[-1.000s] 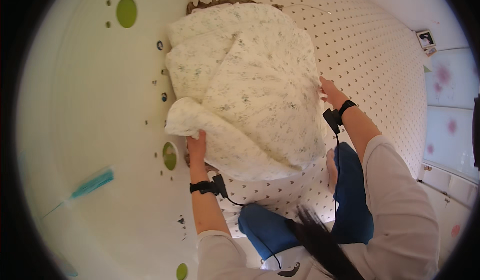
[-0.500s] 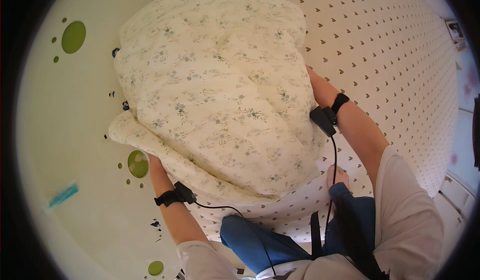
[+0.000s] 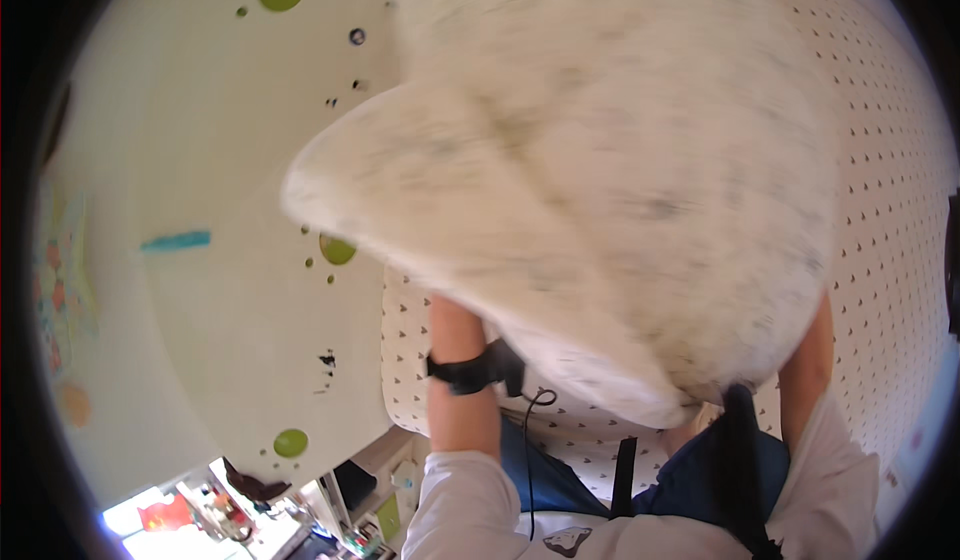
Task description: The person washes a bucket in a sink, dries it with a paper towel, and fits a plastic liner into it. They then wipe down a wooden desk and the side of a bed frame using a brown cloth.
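Observation:
A bulky, folded cream quilt (image 3: pixel 640 190) with a faint floral print fills the upper middle and is smeared by motion. It is held up in front of me between my arms, a pointed fold sticking out to the left. My left forearm (image 3: pixel 462 365), with a black wrist strap (image 3: pixel 470 372), goes up under its lower left edge. On the opposite side my right forearm (image 3: pixel 808 365) runs behind its lower right edge. Both hands are hidden by the quilt they support, so their fingers do not show.
Below me lies a bed sheet with small brown hearts (image 3: pixel 890 250), which I kneel on. A pale wall (image 3: pixel 230 350) with green dots and a teal mark (image 3: pixel 177 241) rises on the left. Cluttered shelves (image 3: pixel 385 490) stand at the lower left. A thin cable (image 3: pixel 530 460) hangs by my left arm.
The quilt has come up toward me and shifted right, carried by both arms. My view has swung left, so the shelves now show, and the right wrist has gone out of sight behind the quilt.

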Demonstrator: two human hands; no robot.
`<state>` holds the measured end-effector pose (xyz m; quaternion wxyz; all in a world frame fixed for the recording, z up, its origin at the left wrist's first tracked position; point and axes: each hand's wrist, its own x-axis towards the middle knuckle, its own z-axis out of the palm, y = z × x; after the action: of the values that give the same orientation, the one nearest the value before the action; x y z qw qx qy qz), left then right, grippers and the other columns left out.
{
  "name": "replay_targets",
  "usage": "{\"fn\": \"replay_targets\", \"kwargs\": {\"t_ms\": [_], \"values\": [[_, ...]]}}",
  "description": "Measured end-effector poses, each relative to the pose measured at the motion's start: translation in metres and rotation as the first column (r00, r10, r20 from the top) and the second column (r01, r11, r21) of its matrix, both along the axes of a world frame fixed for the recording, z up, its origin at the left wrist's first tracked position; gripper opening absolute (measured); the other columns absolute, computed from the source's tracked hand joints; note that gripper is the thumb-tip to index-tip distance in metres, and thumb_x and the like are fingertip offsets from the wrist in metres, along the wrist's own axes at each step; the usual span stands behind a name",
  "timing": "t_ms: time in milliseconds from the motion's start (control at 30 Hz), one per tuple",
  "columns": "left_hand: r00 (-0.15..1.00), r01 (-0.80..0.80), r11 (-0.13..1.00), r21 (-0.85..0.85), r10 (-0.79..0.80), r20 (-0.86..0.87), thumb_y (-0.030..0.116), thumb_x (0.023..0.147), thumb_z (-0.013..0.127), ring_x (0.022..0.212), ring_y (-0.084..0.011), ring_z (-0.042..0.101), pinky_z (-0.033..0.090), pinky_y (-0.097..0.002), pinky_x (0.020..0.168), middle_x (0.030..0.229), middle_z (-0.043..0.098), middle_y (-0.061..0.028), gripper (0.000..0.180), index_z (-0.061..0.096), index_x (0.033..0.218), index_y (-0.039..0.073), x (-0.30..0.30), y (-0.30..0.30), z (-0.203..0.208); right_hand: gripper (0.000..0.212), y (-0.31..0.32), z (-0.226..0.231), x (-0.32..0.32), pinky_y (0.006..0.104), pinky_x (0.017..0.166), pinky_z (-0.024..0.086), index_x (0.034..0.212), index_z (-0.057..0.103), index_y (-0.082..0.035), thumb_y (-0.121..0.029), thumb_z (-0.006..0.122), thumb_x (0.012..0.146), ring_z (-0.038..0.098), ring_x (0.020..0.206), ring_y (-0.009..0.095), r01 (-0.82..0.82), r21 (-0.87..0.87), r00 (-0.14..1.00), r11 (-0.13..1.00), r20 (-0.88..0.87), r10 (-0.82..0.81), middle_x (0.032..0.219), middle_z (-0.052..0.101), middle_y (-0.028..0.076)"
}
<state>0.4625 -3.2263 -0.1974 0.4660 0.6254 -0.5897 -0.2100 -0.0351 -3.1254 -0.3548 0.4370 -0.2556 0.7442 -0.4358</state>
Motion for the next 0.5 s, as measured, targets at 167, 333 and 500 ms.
{"fn": "replay_targets", "kwargs": {"t_ms": [167, 333, 500], "values": [[0.856, 0.377, 0.926, 0.029, -0.336, -0.392, 0.017, 0.064, 0.088, 0.093, -0.0213, 0.066, 0.054, -0.0327, 0.081, 0.105, 0.069, -0.0133, 0.059, 0.062, 0.112, -0.004, -0.125, -0.006, 0.001, 0.047, 0.076, 0.008, -0.096, 0.0322, 0.092, 0.047, 0.133, 0.055, -0.001, -0.029, 0.058, 0.096, 0.059, 0.111, 0.021, 0.25, -0.015, 0.903, 0.968, -0.356, -0.239, 0.128, 0.059, 0.016], [0.686, 0.558, 0.812, 0.172, -0.334, -0.647, 0.022, 0.069, 0.084, 0.108, -0.0246, 0.06, 0.05, -0.036, 0.092, 0.119, 0.061, -0.0169, 0.074, 0.048, 0.127, -0.006, -0.213, -0.018, -0.056, 0.046, 0.1, 0.032, -0.17, 0.0318, 0.093, 0.047, 0.133, 0.055, -0.001, -0.027, 0.058, 0.096, 0.059, 0.111, 0.021, 0.36, -0.133, 0.649, 0.923, -0.675, -0.351, 0.129, 0.059, 0.016], [0.908, 0.411, 0.884, 0.223, -0.376, -0.184, 0.027, 0.08, 0.078, 0.131, -0.029, 0.043, 0.042, -0.0391, 0.103, 0.142, 0.039, -0.0224, 0.081, 0.036, 0.142, -0.003, -0.201, 0.002, -0.097, 0.045, 0.035, 0.093, -0.174, 0.0314, 0.093, 0.047, 0.133, 0.055, 0.0, -0.026, 0.058, 0.096, 0.059, 0.111, 0.02, 0.025, -0.381, 0.104, 0.924, -0.919, -0.381, 0.129, 0.059, 0.016]]}}
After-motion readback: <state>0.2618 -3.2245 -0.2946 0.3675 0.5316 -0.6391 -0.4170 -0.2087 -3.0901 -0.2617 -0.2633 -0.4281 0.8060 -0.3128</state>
